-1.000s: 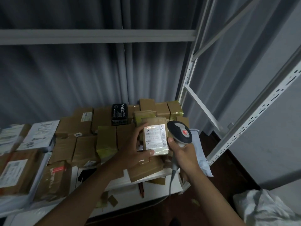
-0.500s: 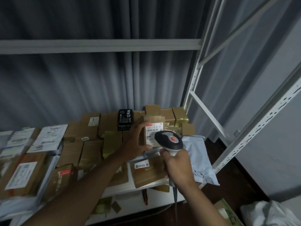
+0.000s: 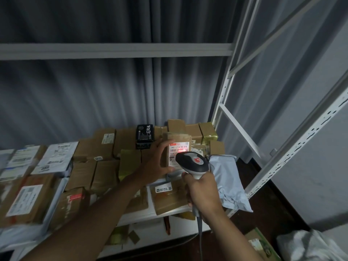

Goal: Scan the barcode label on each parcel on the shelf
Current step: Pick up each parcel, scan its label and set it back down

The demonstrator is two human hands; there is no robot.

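Note:
My left hand [image 3: 157,162] grips a small brown parcel [image 3: 177,146] upright above the shelf, its white barcode label [image 3: 178,149] facing me. My right hand [image 3: 202,191] holds a grey handheld scanner [image 3: 192,162] by its handle, its head just in front of the label's lower right. A red scan light falls on the barcode. The scanner's cable hangs down below my right wrist. Several other brown parcels [image 3: 105,172] lie packed on the white shelf [image 3: 169,211].
A black box [image 3: 144,136] stands at the back among the parcels. A grey plastic mailer [image 3: 226,181] hangs over the shelf's right end. White labelled parcels [image 3: 56,157] lie at the left. The rack's white upright [image 3: 222,102] and a slotted post [image 3: 301,147] stand at the right.
My left hand has raised the parcel and turned its label toward me. The scanner has come in front of the label, and red light now shows on the barcode.

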